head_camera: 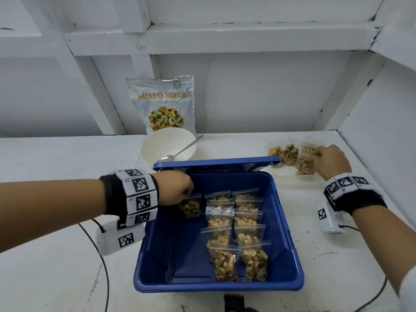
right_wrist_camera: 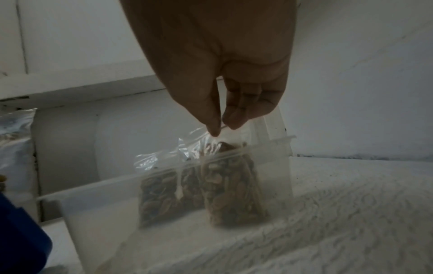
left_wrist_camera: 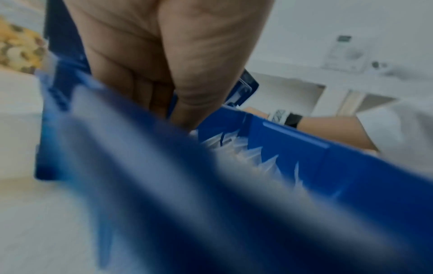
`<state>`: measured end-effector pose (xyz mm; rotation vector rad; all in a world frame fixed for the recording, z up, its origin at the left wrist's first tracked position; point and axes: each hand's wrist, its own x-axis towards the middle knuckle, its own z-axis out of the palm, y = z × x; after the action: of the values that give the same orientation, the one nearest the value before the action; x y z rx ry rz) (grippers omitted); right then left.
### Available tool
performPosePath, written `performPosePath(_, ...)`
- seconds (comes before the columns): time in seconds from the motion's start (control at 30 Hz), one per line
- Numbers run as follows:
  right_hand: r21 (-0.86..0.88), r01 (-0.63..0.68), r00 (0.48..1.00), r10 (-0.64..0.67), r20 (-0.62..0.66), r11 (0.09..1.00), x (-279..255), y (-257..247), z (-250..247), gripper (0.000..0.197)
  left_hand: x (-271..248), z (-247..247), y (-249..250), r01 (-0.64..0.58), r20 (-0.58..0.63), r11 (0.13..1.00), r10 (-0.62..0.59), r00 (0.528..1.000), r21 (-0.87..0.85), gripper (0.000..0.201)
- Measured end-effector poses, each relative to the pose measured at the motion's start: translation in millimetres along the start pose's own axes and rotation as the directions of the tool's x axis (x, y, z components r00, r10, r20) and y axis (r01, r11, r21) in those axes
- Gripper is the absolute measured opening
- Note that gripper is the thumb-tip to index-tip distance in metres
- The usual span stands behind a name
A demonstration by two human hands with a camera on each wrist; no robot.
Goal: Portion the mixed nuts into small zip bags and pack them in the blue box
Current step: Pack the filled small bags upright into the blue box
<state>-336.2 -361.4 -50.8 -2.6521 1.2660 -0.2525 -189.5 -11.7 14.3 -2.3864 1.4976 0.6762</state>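
Packing step is underway; portioning looks done, judging by the empty bowl (head_camera: 167, 145) w/ the spoon (head_camera: 180, 152) lying in it, in front of the mixed nuts pouch (head_camera: 162, 102) standing at the back of the desk (head_camera: 56, 278).

Left hand (head_camera: 174, 188) is reaching over the far-left corner of the blue box (head_camera: 292, 282), fingers curled down and pinching the top of a filled zip bag (head_camera: 190, 207) that's hanging just inside the box, left of the two rows of packed bags (head_camera: 236, 233). The left wrist view is too blurred to confirm that hold. The box lid (head_camera: 216, 163) is standing open at the far edge.

Right hand (right_wrist_camera: 222, 74) is over at the clear tray (right_wrist_camera: 98, 204) on the desk, right of the box, thumb and forefinger pressed together on the top edge of another nut bag (right_wrist_camera: 232, 189); a few more filled bags (head_camera: 283, 154) are sitting in the tray beside it.

Next, probably: left hand needs to set its bag down to start a third row next to the others, then let go; right hand needs to lift its bag clear of the tray wall and carry it across to the box. Thin plastic, so the pinch should stay at the zip strip.
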Motion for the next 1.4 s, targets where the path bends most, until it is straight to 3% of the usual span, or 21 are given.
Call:
performPosePath(0.17, 0.065, 0.089, 0.996, -0.089, -0.002, 0.994, -9, -8, -11, 0.024, 0, 6, -1, 0.014, -0.038, 0.999, -0.013, 0.999, 0.040, 0.025)
performPosePath(0.37, 0.205, 0.212, 0.973, -0.186, -0.140, 0.955, -26, -25, -44, 0.016, -1, 4, -1, 0.018, -0.093, 0.998, -0.013, 0.996, 0.054, 0.026)
performPosePath(0.5, 0.220, 0.369, 0.904, -0.294, -0.311, 0.903, -45, -42, -79, 0.018, -13, 3, 2, -0.011, -0.171, 0.998, 0.021, 0.985, 0.063, 0.031)
performPosePath(0.6, 0.206, 0.490, 0.820, -0.367, -0.440, 0.847, -64, -56, -103, 0.017, -24, -1, 9, -0.082, -0.235, 0.996, 0.087, 0.968, 0.034, 0.032)
performPosePath(0.7, 0.198, 0.601, 0.737, -0.442, -0.511, 0.774, -85, -73, -123, 0.015, -36, -15, 18, -0.165, -0.410, 0.985, 0.128, 0.903, -0.057, 0.030)
performPosePath(0.83, 0.210, 0.707, 0.662, -0.527, -0.533, 0.675, -117, -100, -132, 0.016, -48, -32, 25, -0.298, -0.641, 0.936, 0.113, 0.759, -0.188, 0.043)
performPosePath(0.93, 0.253, 0.758, 0.636, -0.595, -0.491, 0.602, -140, -118, -126, 0.023, -51, -38, 31, -0.369, -0.758, 0.885, 0.027, 0.652, -0.286, 0.048)
performPosePath(1.03, 0.331, 0.777, 0.630, -0.644, -0.434, 0.536, -157, -130, -116, 0.022, -53, -41, 37, -0.495, -0.824, 0.788, -0.026, 0.566, -0.365, 0.039)
performPosePath(1.17, 0.416, 0.756, 0.651, -0.644, -0.402, 0.505, -171, -139, -113, 0.015, -57, -38, 41, -0.571, -0.861, 0.731, -0.042, 0.508, -0.373, 0.015)
performPosePath(1.4, 0.538, 0.687, 0.707, -0.620, -0.340, 0.489, -177, -138, -115, 0.014, -60, -31, 40, -0.653, -0.883, 0.659, -0.039, 0.468, -0.375, 0.020)
